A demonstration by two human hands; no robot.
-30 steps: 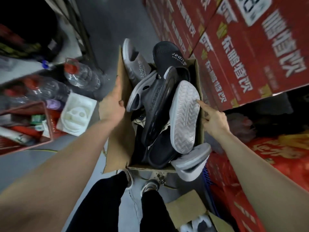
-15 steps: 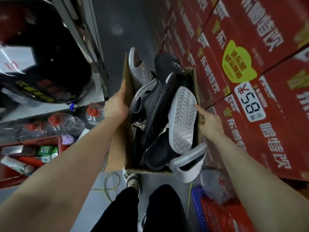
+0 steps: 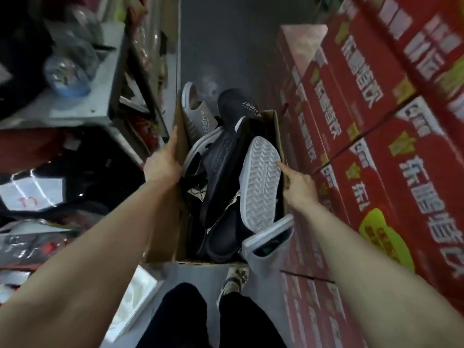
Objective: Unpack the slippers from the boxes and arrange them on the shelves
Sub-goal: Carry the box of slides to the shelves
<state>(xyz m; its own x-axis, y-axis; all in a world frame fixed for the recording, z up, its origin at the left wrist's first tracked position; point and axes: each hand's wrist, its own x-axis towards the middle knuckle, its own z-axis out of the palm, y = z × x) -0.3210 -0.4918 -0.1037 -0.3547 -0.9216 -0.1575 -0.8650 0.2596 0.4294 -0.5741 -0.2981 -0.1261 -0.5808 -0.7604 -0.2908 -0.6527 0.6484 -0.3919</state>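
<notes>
One cardboard box, slippers heaped loose inside, is being held above the floor. Left hand and right hand are gripping opposite walls, fingers grasping cardboard. Slippers probably light, rubbery; lift by strap.

Narrow aisle, box top crammed.
Brown cardboard box packed above its rim with tangled black and grey rubber slippers, no gaps between them. Stacked red printed cartons just right of box, right hand fills that slot. Grey metal shelf rack left of box, left hand grips that wall. Dark floor beyond box is open.
</notes>
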